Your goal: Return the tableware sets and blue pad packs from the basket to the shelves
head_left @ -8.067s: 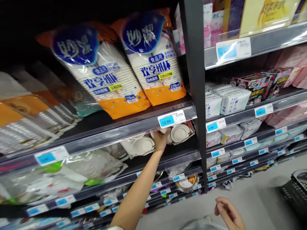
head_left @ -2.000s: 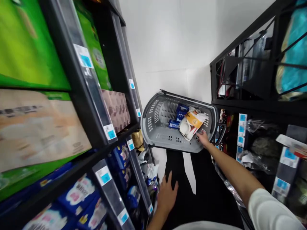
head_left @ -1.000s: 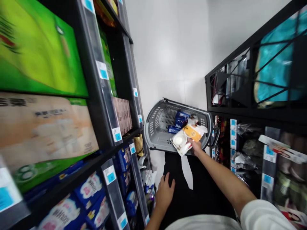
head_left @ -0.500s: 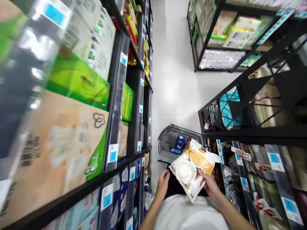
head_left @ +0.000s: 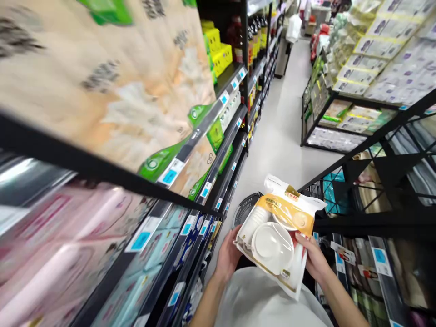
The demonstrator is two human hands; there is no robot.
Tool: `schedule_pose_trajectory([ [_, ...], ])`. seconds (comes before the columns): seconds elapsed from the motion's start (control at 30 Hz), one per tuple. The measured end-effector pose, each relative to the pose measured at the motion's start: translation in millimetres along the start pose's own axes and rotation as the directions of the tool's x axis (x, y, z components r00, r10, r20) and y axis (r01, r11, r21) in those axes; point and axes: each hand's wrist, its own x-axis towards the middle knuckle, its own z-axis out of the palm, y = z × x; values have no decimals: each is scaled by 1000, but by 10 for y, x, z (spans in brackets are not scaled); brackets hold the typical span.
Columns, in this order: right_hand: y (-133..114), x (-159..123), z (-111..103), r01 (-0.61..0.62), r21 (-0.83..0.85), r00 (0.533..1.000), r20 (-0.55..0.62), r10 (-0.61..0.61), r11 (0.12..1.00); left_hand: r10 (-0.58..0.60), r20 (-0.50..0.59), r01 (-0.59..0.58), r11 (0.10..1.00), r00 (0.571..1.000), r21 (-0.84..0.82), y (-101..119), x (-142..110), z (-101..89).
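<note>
A clear and white plastic pack of disposable bowls (head_left: pixel 272 245), with an orange band across its upper part, is held in front of my body. My right hand (head_left: pixel 311 256) grips its right side, thumb on the front. My left hand (head_left: pixel 229 254) is at the pack's left edge, its fingers partly hidden behind it. Beyond the pack a grey shopping basket (head_left: pixel 245 209) stands on the floor, mostly covered from view by the pack.
On my left rises a long shelf with tissue packs (head_left: pixel 153 91) and price tags. A black mesh rack (head_left: pixel 368 181) with textiles stands close on my right. The pale aisle floor (head_left: pixel 272 145) runs ahead, past a shelf of stacked packs (head_left: pixel 340 109).
The pack has come up closer to me and now covers most of the basket. My left hand has reached its left edge. The view has tilted up along the aisle.
</note>
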Motion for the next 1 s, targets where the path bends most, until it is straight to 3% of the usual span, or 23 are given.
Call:
schedule_pose_trajectory([
  [0.07, -30, -100, -20, -7, 28, 998, 63, 5, 1000, 27, -54, -31, 997, 998, -70, -60, -274, 67],
  [0.17, -4, -255, -49, -41, 21, 987, 158, 37, 999, 79, -51, -86, 984, 996, -157, -197, -707, 126],
  [0.3, 87, -447, -61, -57, -67, 951, 300, 75, 996, 251, -73, -260, 949, 965, -177, -443, -1334, 103],
  [0.43, 200, -632, 31, -81, -169, 890, 431, 148, 982, 439, -233, -480, 862, 868, -166, -804, -1994, -6],
  [0.67, 587, -1067, 464, -157, -462, 715, 557, 423, 873, 571, -499, -729, 653, 652, -205, -1431, -2962, -176],
  [0.83, 969, -1545, 771, -111, -604, 618, 580, 531, 789, 574, -620, -834, 478, 534, -276, -1715, -3441, -442],
  [1.0, 1445, -2156, 1063, -8, -684, 469, 641, 607, 729, 486, -754, -892, 329, 441, -310, -2010, -3874, -886],
])
